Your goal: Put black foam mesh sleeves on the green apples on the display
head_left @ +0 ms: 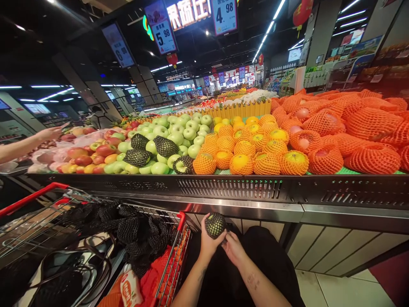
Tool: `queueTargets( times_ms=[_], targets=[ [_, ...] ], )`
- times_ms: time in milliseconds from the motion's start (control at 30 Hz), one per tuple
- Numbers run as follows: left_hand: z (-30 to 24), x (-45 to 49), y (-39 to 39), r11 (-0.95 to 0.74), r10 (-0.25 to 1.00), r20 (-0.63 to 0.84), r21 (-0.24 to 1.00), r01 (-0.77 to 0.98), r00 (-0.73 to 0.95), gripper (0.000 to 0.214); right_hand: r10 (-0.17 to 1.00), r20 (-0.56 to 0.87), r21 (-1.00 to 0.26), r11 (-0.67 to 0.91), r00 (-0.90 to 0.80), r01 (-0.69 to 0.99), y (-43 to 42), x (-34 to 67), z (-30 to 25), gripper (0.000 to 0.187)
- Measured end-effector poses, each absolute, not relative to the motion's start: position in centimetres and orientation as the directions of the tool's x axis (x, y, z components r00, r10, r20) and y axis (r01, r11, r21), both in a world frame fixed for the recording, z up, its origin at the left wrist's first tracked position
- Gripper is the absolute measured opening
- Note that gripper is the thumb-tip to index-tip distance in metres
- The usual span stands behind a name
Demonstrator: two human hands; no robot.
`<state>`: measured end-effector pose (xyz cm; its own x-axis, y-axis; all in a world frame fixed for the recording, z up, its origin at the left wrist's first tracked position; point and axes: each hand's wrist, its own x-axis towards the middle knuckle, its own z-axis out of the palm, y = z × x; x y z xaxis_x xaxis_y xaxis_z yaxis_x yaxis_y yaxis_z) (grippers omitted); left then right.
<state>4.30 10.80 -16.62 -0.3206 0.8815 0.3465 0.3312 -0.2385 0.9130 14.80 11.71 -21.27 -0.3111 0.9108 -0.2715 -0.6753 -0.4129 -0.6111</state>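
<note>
A green apple [214, 226] in a black foam net sits in my left hand [207, 244], whose fingers and thumb curl around it. My right hand [233, 246] comes in from the other side, its fingers pinched together at the net's lower edge; part of the fingertips is hidden. Both hands are low, in front of the fruit stand's metal edge [249, 209]. Bare green apples [159, 167] lie on the stand above, among them a few in black nets, such as a netted apple [165, 146].
Left of me stands a shopping cart [181, 221] holding black foam nets [128, 228], a bag and red netting. Oranges in orange nets [244, 147] and larger fruit in red-orange nets [370, 157] fill the stand's right side. Another person's arm [28, 143] reaches in at far left.
</note>
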Motion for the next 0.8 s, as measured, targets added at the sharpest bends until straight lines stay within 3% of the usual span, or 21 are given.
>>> queueTargets(
  times_ms=[133, 233, 333, 467, 533, 633, 700, 800],
  targets=[
    [-15.6, 2.3, 10.0, -0.226, 0.883, 0.362, 0.887, 0.403, -0.3, 0.086, 0.914, -0.26, -0.76, -0.392, -0.31, -0.518, 11.9, 15.1, -20.8, 0.043],
    [-15.3, 0.6, 9.6, -0.242, 0.867, 0.422, 0.822, 0.515, -0.266, 0.085, 0.949, -0.22, -0.876, -0.294, -0.225, -0.383, 11.9, 15.5, -20.8, 0.043],
    [-15.1, -0.5, 9.3, -0.286, 0.837, 0.508, 0.723, 0.629, -0.204, 0.081, 0.991, -0.08, -0.961, -0.104, -0.104, -0.255, 11.4, 15.9, -20.4, 0.043],
    [-14.8, -0.9, 8.9, -0.344, 0.818, 0.565, 0.636, 0.69, -0.113, 0.078, 0.983, 0.176, -0.978, 0.169, -0.056, -0.121, 10.2, 16.4, -19.1, 0.032],
    [-14.7, -0.9, 8.7, -0.38, 0.818, 0.574, 0.595, 0.709, -0.043, 0.075, 0.906, 0.42, -0.905, 0.422, -0.063, 0.041, 9.8, 16.5, -18.6, 0.031],
    [-14.7, -0.8, 8.3, -0.432, 0.836, 0.541, 0.548, 0.716, 0.09, 0.071, 0.668, 0.72, -0.603, 0.736, -0.189, 0.306, 9.4, 16.6, -18.0, 0.04],
    [-14.8, -0.7, 8.2, -0.447, 0.85, 0.504, 0.537, 0.715, 0.153, 0.07, 0.593, 0.767, -0.488, 0.787, -0.245, 0.377, 9.3, 16.5, -17.8, 0.043],
    [-15.0, -0.5, 8.1, -0.425, 0.865, 0.482, 0.559, 0.712, 0.138, 0.072, 0.574, 0.78, -0.452, 0.792, -0.249, 0.411, 9.0, 16.5, -17.8, 0.034]
  ],
)
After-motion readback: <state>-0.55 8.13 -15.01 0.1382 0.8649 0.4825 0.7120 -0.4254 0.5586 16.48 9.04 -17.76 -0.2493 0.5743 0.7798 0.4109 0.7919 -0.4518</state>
